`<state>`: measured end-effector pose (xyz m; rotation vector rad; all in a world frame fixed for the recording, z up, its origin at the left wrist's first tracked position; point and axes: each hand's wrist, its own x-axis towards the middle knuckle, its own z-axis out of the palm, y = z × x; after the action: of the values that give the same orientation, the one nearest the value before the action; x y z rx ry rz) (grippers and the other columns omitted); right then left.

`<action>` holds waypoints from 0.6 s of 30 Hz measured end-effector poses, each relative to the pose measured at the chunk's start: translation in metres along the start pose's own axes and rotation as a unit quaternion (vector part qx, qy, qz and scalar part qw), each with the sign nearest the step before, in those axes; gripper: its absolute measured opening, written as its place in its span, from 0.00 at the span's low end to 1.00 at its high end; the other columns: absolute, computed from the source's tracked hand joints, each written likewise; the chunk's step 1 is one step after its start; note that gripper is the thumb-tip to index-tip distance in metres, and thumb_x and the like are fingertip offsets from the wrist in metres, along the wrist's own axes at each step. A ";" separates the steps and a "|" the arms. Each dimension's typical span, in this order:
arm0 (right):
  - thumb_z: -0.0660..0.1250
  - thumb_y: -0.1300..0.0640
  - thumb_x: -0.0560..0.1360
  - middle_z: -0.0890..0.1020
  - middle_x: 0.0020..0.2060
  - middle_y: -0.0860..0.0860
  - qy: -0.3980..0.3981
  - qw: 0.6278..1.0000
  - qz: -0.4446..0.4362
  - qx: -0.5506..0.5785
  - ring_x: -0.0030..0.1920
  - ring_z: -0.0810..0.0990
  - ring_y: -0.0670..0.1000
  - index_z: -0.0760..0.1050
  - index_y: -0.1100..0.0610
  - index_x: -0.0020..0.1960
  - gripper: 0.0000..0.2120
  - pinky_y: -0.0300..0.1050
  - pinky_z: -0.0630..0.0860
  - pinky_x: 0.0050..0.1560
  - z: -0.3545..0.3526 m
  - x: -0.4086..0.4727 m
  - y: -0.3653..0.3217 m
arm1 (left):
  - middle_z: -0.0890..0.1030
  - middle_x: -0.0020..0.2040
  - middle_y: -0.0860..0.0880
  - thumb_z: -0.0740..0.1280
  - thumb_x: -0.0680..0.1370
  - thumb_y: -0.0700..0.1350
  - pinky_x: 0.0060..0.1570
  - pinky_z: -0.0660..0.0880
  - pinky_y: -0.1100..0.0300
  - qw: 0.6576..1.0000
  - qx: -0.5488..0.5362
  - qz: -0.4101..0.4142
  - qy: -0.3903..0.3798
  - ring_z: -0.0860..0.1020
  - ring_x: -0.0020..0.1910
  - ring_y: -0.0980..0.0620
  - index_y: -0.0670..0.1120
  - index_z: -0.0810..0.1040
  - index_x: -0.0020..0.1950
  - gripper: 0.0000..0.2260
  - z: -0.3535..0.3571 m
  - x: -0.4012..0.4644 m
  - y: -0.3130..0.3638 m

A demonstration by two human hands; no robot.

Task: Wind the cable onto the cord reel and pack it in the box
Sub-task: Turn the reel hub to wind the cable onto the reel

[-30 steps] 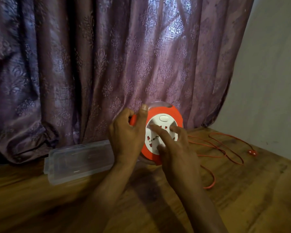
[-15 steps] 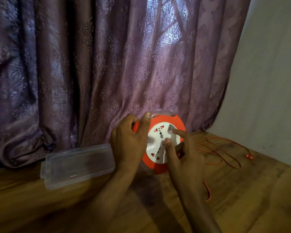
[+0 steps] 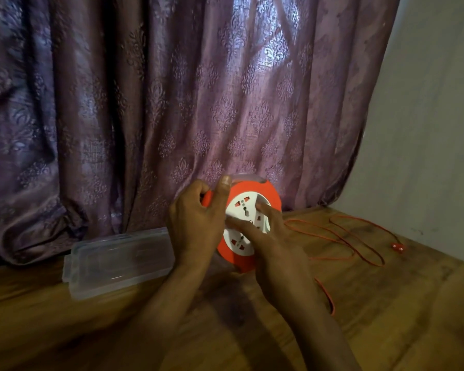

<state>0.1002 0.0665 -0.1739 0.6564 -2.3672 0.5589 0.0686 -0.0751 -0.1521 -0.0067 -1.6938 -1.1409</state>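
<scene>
An orange cord reel [image 3: 268, 195] with a white socket face [image 3: 245, 210] stands on edge on the wooden table [image 3: 386, 303]. My left hand [image 3: 196, 223] grips its left rim, thumb up along the front edge. My right hand [image 3: 273, 242] lies on the socket face with straight fingers pressing it. The thin orange cable [image 3: 340, 238] runs loose in loops over the table to the right and ends in a red plug [image 3: 398, 247]. A clear plastic box [image 3: 118, 261] lies flat to the left of the reel.
A purple patterned curtain [image 3: 172, 116] hangs right behind the reel and the box. A pale wall [image 3: 434, 129] closes off the right side. Bare wood lies in front of my arms.
The white socket face has turned under my right fingers, which shifted across it. The cable loops on the table have changed shape. My left hand kept its grip on the rim.
</scene>
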 end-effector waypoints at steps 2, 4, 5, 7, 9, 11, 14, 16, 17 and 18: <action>0.58 0.57 0.65 0.55 0.74 0.44 0.004 1.000 0.003 -0.007 0.57 0.78 0.57 0.59 0.27 0.67 0.37 0.49 0.78 0.41 0.002 0.001 0.003 | 0.66 0.27 0.49 0.63 0.76 0.65 0.34 0.70 0.50 1.000 0.000 0.008 -0.001 0.68 0.30 0.45 0.42 0.66 0.33 0.27 0.000 0.000 0.001; 0.64 0.55 0.70 0.62 0.68 0.47 0.024 0.999 0.013 -0.017 0.49 0.80 0.55 0.55 0.27 0.68 0.36 0.47 0.76 0.36 0.004 0.001 0.006 | 0.67 0.27 0.49 0.63 0.75 0.65 0.35 0.70 0.50 1.000 0.004 0.011 0.000 0.69 0.31 0.46 0.42 0.67 0.33 0.26 0.001 -0.001 0.003; 0.65 0.51 0.72 0.66 0.64 0.48 0.041 0.999 0.013 -0.018 0.46 0.80 0.53 0.54 0.27 0.69 0.34 0.45 0.74 0.34 0.005 0.001 0.007 | 0.68 0.27 0.49 0.63 0.75 0.64 0.36 0.71 0.50 1.000 0.005 0.010 0.001 0.70 0.31 0.45 0.42 0.68 0.34 0.26 0.002 -0.002 0.004; 0.65 0.42 0.72 0.70 0.54 0.45 0.071 0.997 0.023 -0.005 0.42 0.78 0.49 0.54 0.29 0.70 0.31 0.44 0.73 0.33 0.004 0.000 0.009 | 0.70 0.28 0.49 0.64 0.76 0.64 0.38 0.73 0.49 1.000 0.000 0.008 -0.003 0.74 0.33 0.43 0.43 0.70 0.34 0.25 0.004 -0.004 0.005; 0.62 0.33 0.68 0.73 0.51 0.43 0.098 0.993 0.058 0.011 0.44 0.78 0.48 0.55 0.30 0.70 0.32 0.46 0.75 0.37 0.006 -0.001 0.009 | 0.71 0.28 0.49 0.63 0.75 0.64 0.39 0.74 0.47 1.000 -0.007 0.006 -0.004 0.74 0.33 0.42 0.43 0.70 0.34 0.25 0.005 -0.005 0.006; 0.58 0.27 0.66 0.79 0.49 0.43 0.139 0.986 0.091 0.030 0.44 0.80 0.48 0.59 0.32 0.69 0.32 0.48 0.77 0.41 0.009 0.000 0.007 | 0.70 0.28 0.50 0.63 0.75 0.65 0.39 0.74 0.47 1.000 -0.011 0.007 -0.001 0.74 0.33 0.42 0.43 0.70 0.34 0.25 0.004 -0.007 0.006; 0.58 0.26 0.65 0.81 0.33 0.43 0.202 0.968 0.129 0.075 0.38 0.81 0.45 0.70 0.37 0.64 0.31 0.47 0.76 0.40 0.008 0.001 0.005 | 0.70 0.28 0.51 0.64 0.76 0.64 0.38 0.72 0.51 1.000 -0.010 0.018 -0.003 0.73 0.33 0.46 0.44 0.70 0.34 0.24 0.004 -0.010 0.009; 0.60 0.26 0.64 0.79 0.28 0.42 0.235 0.952 0.163 0.107 0.35 0.80 0.43 0.74 0.39 0.59 0.28 0.47 0.76 0.40 0.008 0.001 0.005 | 0.68 0.27 0.53 0.64 0.76 0.63 0.36 0.67 0.55 0.999 -0.010 0.033 -0.007 0.69 0.30 0.52 0.46 0.69 0.33 0.23 0.006 -0.013 0.011; 0.61 0.27 0.64 0.78 0.28 0.42 0.243 0.944 0.185 0.123 0.35 0.79 0.42 0.75 0.40 0.56 0.27 0.48 0.77 0.41 0.008 0.001 0.006 | 0.67 0.26 0.54 0.64 0.76 0.63 0.36 0.65 0.57 0.999 -0.009 0.039 -0.009 0.67 0.29 0.54 0.46 0.68 0.33 0.22 0.007 -0.014 0.012; 0.62 0.27 0.63 0.78 0.29 0.43 0.245 0.937 0.204 0.145 0.36 0.80 0.43 0.74 0.40 0.54 0.25 0.50 0.78 0.42 0.008 0.001 0.006 | 0.66 0.26 0.54 0.63 0.76 0.64 0.36 0.64 0.57 0.999 -0.009 0.040 -0.012 0.66 0.28 0.56 0.47 0.68 0.33 0.23 0.008 -0.015 0.012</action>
<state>0.0926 0.0667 -0.1802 0.1054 -1.9562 1.1268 0.0751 -0.0556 -0.1552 -0.0991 -1.6901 -1.1005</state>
